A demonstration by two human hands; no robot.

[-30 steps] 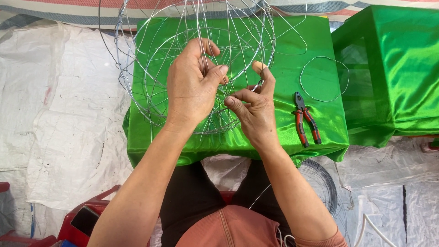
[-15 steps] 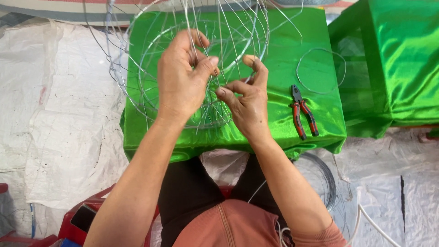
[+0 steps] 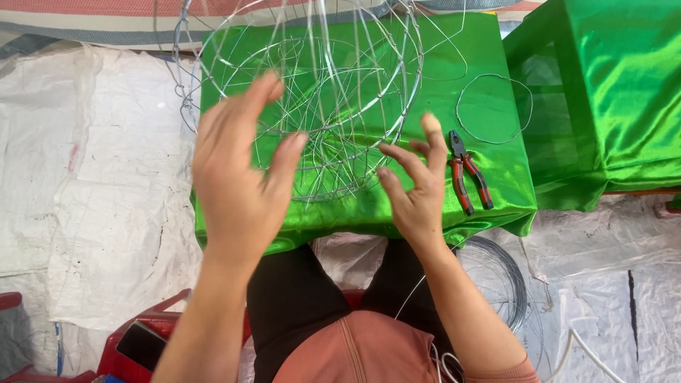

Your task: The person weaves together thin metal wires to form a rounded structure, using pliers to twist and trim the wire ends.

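A round frame of thin silver wire (image 3: 333,92) stands on a small table draped in shiny green cloth (image 3: 489,191). My left hand (image 3: 245,174) hovers in front of the frame's left side with fingers spread, holding nothing. My right hand (image 3: 418,188) is lower and to the right, fingers apart and curled, just off the frame's near rim. Red-handled pliers (image 3: 468,174) lie on the cloth right beside my right hand. A loose wire ring (image 3: 494,108) lies beyond the pliers.
A second green-draped table (image 3: 610,92) stands at the right. White plastic sheeting (image 3: 92,198) covers the floor. A coil of dark wire (image 3: 507,284) lies on the floor by my right forearm. A red stool (image 3: 135,333) with a dark phone sits at lower left.
Both hands were pinched together on the wire at the frame's near rim. They have let go, drawn back toward me and spread their fingers apart.
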